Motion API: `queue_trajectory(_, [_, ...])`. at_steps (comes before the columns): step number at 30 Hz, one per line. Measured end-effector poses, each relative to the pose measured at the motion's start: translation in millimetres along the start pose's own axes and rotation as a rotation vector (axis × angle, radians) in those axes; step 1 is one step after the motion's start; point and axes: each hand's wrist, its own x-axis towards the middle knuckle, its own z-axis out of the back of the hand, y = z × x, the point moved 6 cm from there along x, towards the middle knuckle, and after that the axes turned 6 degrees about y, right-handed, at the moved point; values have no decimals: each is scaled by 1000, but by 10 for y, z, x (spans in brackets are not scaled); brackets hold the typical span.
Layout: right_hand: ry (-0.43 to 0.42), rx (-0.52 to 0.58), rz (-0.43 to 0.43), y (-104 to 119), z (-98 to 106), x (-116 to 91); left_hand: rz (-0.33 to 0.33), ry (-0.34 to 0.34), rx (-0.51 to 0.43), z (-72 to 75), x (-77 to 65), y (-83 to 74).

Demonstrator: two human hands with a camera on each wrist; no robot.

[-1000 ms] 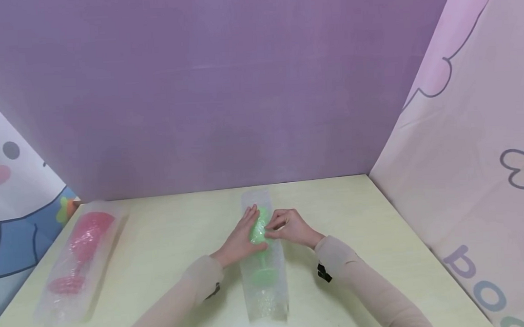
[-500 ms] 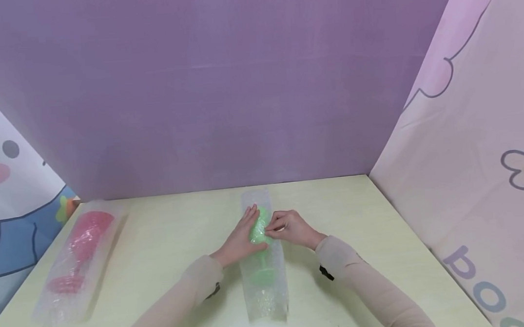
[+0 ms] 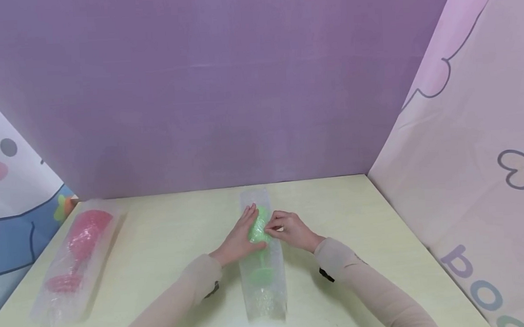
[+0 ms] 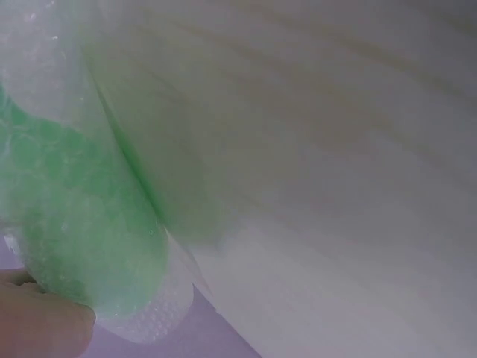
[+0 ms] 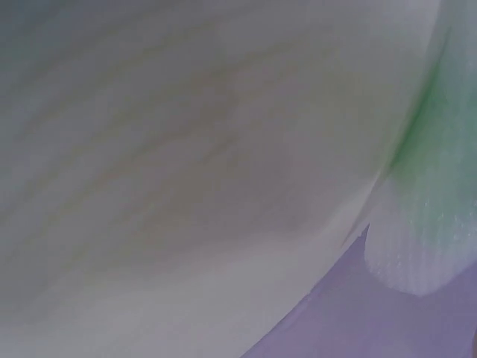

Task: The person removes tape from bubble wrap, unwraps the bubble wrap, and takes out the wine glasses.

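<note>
In the head view a green goblet [image 3: 259, 232], wrapped in clear bubble wrap [image 3: 264, 300], lies lengthwise on the table with its base toward me. My left hand [image 3: 236, 240] rests on the left side of the goblet's bowl, fingers extended away from me and thumb spread across its lower part. Thumb and fingers of my right hand [image 3: 293, 229] pinch at the wrap on the bowl's right side. Whatever small piece sits between those fingertips is too tiny to make out. In the left wrist view, a fingertip [image 4: 45, 321] touches the bubble wrap beside the green bowl.
Another goblet, pink [image 3: 87, 234], lies in bubble wrap at the table's left side. The pale wooden table [image 3: 172, 226] meets a purple backdrop [image 3: 223, 87] at its far edge. Printed panels stand left and right [image 3: 475, 125].
Both hands stay at the green goblet's bowl with barely any motion. The camera view shifts very slightly; the goblets have not moved on the table.
</note>
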Motion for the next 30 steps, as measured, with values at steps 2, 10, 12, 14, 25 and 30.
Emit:
queue_trajectory(2, [8, -66, 5, 22, -4, 4, -2, -3, 1, 5, 2, -5])
queue_trajectory(10, [2, -103, -13, 60, -18, 8, -7, -9, -8, 15, -2, -21])
queue_trajectory(12, [0, -62, -46, 34, -27, 0, -2, -6, -5, 12, -1, -20])
queue_trajectory(14, [-2, -14, -84, 4, -38, -10, 3, 0, -7, 8, 0, -17])
queue_trajectory(25, [-9, 223, -320, -133, -83, -39, 0, -10, 0, 8, -9, -17])
queue_trajectory(30, [-20, 312, -412, -119, -80, -49, -8, -6, -18, -1, -4, -22])
